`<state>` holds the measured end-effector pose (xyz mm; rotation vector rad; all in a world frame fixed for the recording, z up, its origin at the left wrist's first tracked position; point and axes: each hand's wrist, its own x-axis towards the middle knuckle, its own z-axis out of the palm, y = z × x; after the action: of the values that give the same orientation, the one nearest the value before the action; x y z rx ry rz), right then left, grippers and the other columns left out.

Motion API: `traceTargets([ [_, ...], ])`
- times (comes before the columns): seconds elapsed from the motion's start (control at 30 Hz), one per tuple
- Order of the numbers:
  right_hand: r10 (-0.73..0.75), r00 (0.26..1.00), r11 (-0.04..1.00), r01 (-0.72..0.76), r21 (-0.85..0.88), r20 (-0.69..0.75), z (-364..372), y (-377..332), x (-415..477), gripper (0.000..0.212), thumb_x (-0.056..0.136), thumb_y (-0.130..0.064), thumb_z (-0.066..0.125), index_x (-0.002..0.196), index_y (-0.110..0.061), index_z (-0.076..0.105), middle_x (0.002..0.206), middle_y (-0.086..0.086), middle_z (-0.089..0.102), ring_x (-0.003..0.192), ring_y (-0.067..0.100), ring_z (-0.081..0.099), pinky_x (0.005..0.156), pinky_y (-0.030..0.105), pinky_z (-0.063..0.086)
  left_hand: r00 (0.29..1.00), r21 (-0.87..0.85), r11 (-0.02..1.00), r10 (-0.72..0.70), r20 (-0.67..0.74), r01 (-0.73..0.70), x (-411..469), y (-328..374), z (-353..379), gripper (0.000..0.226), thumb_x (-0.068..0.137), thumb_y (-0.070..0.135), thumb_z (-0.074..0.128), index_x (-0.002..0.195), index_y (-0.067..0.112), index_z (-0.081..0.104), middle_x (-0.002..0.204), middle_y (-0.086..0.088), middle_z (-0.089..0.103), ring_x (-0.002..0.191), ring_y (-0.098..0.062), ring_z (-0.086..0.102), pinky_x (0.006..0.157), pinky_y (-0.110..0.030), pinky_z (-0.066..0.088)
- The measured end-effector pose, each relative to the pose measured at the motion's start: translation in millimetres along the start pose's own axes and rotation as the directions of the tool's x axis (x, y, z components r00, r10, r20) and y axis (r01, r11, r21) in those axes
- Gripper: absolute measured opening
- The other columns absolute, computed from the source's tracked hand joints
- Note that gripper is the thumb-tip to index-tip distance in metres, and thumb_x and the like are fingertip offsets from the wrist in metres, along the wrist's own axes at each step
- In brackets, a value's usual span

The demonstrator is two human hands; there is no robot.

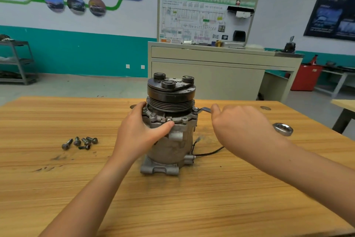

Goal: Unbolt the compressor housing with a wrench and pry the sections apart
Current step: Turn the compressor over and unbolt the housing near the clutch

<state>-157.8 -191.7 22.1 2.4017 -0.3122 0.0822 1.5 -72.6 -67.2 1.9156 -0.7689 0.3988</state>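
Observation:
A grey metal compressor point(171, 146) stands upright in the middle of the wooden table point(192, 208), its black pulley and clutch plate point(171, 91) on top. My left hand point(142, 131) grips the upper housing from the left, thumb across the bolted flange. My right hand point(242, 125) holds a steel wrench point(204, 110); its near end sits on a bolt at the flange's right edge, and its ring end point(283, 129) sticks out past my hand. Most of the handle is hidden in my fist.
Several loose bolts point(80, 142) lie on the table left of the compressor. A black wire point(209, 153) trails from the housing's right side. Behind the table stands a beige training bench point(221, 71); another table edge point(343, 104) shows at the right.

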Motion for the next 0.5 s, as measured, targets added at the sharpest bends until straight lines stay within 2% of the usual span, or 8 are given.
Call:
traceTargets([
  [0.07, 0.009, 1.000, 1.000, -0.009, -0.007, -0.022, 6, 7, 6, 0.035, 0.092, -0.002, 0.037, 0.126, -0.006, 0.041, 0.061, 0.000, 0.028, 0.046, 0.013, 0.026, 0.038, 0.025, 0.020, 0.999, -0.038, 0.999, -0.003, 0.037, 0.004, 1, -5, -1, 0.086, 0.061, 0.060, 0.068, 0.135, 0.025, 0.041, 0.112, 0.022, 0.041, 0.099, 0.002, 0.041, 0.073, -0.014, 0.033],
  [0.2, 0.005, 0.994, 1.000, -0.004, 0.011, -0.112, 26, 30, 20, 0.044, 0.091, -0.004, 0.038, 0.133, -0.016, 0.032, 0.062, -0.004, 0.035, 0.046, 0.012, 0.033, 0.038, 0.025, 0.022, 0.982, -0.173, 0.985, 0.011, 0.190, 0.022, 0, -20, -9, 0.092, 0.061, 0.066, 0.061, 0.140, 0.035, 0.027, 0.124, 0.028, 0.036, 0.104, 0.014, 0.041, 0.077, -0.008, 0.031],
  [0.27, 0.008, 0.993, 1.000, -0.007, 0.009, -0.117, 34, 39, 31, 0.052, 0.089, -0.002, 0.042, 0.136, -0.020, 0.030, 0.061, -0.005, 0.035, 0.046, 0.011, 0.033, 0.037, 0.024, 0.021, 0.968, -0.225, 0.973, 0.004, 0.253, 0.054, -1, -28, -9, 0.093, 0.059, 0.068, 0.055, 0.141, 0.039, 0.021, 0.132, 0.028, 0.032, 0.113, 0.013, 0.037, 0.085, -0.013, 0.031],
  [0.37, 0.041, 0.988, 0.997, -0.030, 0.075, -0.148, 50, 44, 51, 0.044, 0.088, -0.002, 0.047, 0.127, -0.020, 0.037, 0.063, -0.005, 0.037, 0.050, 0.013, 0.039, 0.041, 0.024, 0.029, 0.970, -0.305, 0.951, 0.020, 0.244, 0.057, -7, -36, -2, 0.087, 0.069, 0.070, 0.046, 0.144, 0.035, 0.021, 0.144, 0.024, 0.031, 0.128, 0.011, 0.031, 0.104, -0.023, 0.031],
  [0.43, 0.024, 0.967, 0.988, 0.015, 0.151, -0.252, 62, 42, 63, 0.039, 0.088, 0.002, 0.048, 0.122, -0.016, 0.045, 0.077, -0.003, 0.054, 0.067, 0.019, 0.054, 0.058, 0.029, 0.045, 0.978, -0.324, 0.944, 0.014, 0.209, 0.056, -13, -39, 4, 0.081, 0.080, 0.073, 0.039, 0.147, 0.032, 0.020, 0.149, 0.018, 0.030, 0.136, 0.003, 0.027, 0.108, -0.025, 0.027],
  [0.5, 0.059, 0.903, 0.962, 0.062, 0.264, -0.426, 80, 34, 75, 0.035, 0.080, 0.010, 0.058, 0.111, -0.006, 0.060, 0.092, 0.009, 0.069, 0.082, 0.027, 0.065, 0.081, 0.042, 0.051, 0.986, -0.341, 0.938, 0.005, 0.168, 0.053, -19, -41, 7, 0.071, 0.080, 0.065, 0.040, 0.144, 0.040, 0.021, 0.145, 0.026, 0.031, 0.133, 0.010, 0.027, 0.105, -0.018, 0.026],
])
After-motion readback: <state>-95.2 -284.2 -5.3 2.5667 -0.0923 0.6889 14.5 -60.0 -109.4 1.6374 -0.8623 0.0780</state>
